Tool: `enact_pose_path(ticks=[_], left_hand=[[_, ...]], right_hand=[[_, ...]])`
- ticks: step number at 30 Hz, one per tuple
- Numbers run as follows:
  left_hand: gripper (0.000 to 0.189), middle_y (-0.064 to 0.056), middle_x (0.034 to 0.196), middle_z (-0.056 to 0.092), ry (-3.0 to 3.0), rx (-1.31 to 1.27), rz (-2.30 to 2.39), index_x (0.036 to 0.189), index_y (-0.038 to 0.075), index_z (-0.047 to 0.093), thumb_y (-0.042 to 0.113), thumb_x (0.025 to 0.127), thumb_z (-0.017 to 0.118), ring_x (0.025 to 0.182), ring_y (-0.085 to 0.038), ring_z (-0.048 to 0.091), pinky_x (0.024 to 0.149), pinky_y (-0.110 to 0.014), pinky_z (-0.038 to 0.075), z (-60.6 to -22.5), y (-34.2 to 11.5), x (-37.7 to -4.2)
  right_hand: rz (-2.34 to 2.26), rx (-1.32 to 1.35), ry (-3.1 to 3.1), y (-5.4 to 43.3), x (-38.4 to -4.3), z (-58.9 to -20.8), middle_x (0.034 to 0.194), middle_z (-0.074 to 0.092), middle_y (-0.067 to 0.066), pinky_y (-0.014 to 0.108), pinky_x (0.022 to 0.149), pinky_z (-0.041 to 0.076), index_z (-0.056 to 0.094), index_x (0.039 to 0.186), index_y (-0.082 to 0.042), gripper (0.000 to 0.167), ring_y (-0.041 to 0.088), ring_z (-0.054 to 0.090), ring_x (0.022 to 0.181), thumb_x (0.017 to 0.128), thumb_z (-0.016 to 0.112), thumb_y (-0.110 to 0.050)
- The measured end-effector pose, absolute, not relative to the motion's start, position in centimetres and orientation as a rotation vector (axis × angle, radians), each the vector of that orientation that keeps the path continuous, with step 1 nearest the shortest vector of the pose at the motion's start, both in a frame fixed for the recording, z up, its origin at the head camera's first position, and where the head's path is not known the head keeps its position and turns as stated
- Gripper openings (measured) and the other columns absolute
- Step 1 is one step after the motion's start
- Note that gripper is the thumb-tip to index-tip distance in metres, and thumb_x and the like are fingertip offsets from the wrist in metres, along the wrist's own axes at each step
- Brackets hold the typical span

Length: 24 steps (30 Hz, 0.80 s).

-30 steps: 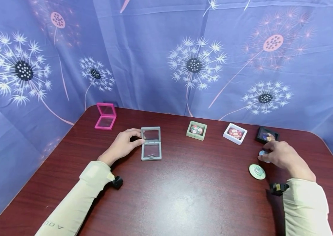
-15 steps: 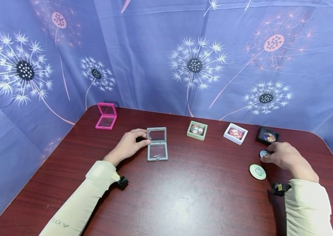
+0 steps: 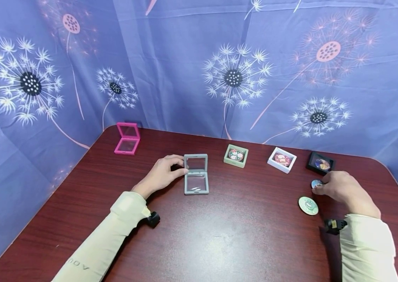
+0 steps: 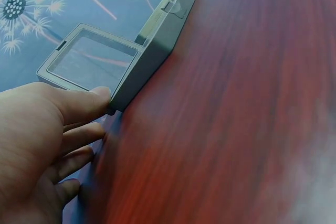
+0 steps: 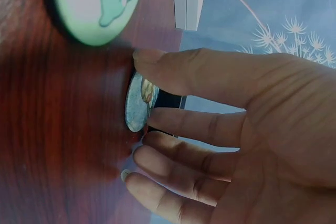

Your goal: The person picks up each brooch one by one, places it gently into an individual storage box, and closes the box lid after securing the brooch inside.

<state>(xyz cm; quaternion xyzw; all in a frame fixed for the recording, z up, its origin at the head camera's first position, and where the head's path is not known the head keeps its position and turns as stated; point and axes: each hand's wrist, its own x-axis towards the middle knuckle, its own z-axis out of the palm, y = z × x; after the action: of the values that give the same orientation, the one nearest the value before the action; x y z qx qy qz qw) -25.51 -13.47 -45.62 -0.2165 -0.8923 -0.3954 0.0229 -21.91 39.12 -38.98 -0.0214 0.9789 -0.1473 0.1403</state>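
My left hand (image 3: 163, 175) pinches the left edge of a grey display case (image 3: 197, 191) between thumb and fingers. The case stands unfolded, with its clear-windowed lid (image 4: 89, 59) raised and its base flat on the table. At the far right, my right hand (image 3: 341, 191) has thumb and index finger at the edges of a small round bluish badge (image 5: 136, 103), which lies low at the table surface. Part of the badge is hidden by the thumb. A larger pale green round badge (image 3: 308, 206) lies just in front of it.
Along the back stand a pink unfolded case (image 3: 126, 145), and green (image 3: 235, 164), white (image 3: 279, 166) and black (image 3: 311, 166) cases with round badges inside. The black one is right behind my right hand. A blue dandelion-print curtain (image 3: 181, 78) borders the table (image 3: 248, 235).
My left hand has slid the grey case to the right across the table. The right hand has shifted slightly and stays at the small bluish badge.
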Motion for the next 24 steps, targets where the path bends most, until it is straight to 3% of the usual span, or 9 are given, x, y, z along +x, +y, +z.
enact_pose_path(ticks=[5, 11, 15, 24], left_hand=[[0.017, -0.013, 0.136, 0.068, -2.791, -0.687, -1.200, 0.110, 0.007, 0.078, 0.020, 0.099, 0.078, 0.131, -0.032, 0.061, 0.112, -0.047, 0.047, -45.8, -12.8, -25.6], [0.015, -0.012, 0.137, 0.067, -2.798, -0.710, -1.217, 0.108, 0.009, 0.077, 0.022, 0.100, 0.078, 0.132, -0.031, 0.060, 0.112, -0.047, 0.047, -45.7, -11.9, -25.5], [0.016, -0.011, 0.138, 0.067, -2.797, -0.727, -1.226, 0.107, 0.009, 0.077, 0.023, 0.100, 0.078, 0.133, -0.030, 0.060, 0.110, -0.046, 0.049, -45.7, -11.3, -25.4], [0.016, -0.009, 0.137, 0.068, -2.797, -0.752, -1.213, 0.106, 0.009, 0.076, 0.024, 0.100, 0.078, 0.131, -0.028, 0.060, 0.110, -0.044, 0.048, -46.0, -10.3, -25.5]], right_hand=[[-0.418, -0.035, 2.829, 38.9, -21.6, -38.9, 0.079, 0.055, 0.013, 0.051, 0.074, 0.050, 0.065, 0.083, 0.002, 0.033, 0.034, 0.053, 0.079, 0.093, 0.073, -0.028], [-0.406, -0.030, 2.874, 38.3, -21.4, -39.2, 0.066, 0.040, 0.000, 0.039, 0.063, 0.038, 0.046, 0.064, -0.014, 0.036, 0.023, 0.043, 0.067, 0.094, 0.063, -0.026], [-0.389, -0.023, 2.900, 38.0, -21.3, -39.4, 0.065, 0.037, 0.000, 0.039, 0.062, 0.037, 0.041, 0.060, -0.017, 0.038, 0.023, 0.042, 0.066, 0.092, 0.060, -0.024], [-0.382, 0.028, 2.899, 38.0, -21.3, -39.3, 0.072, 0.041, 0.008, 0.050, 0.068, 0.046, 0.044, 0.061, -0.014, 0.035, 0.031, 0.048, 0.071, 0.090, 0.061, -0.025]])
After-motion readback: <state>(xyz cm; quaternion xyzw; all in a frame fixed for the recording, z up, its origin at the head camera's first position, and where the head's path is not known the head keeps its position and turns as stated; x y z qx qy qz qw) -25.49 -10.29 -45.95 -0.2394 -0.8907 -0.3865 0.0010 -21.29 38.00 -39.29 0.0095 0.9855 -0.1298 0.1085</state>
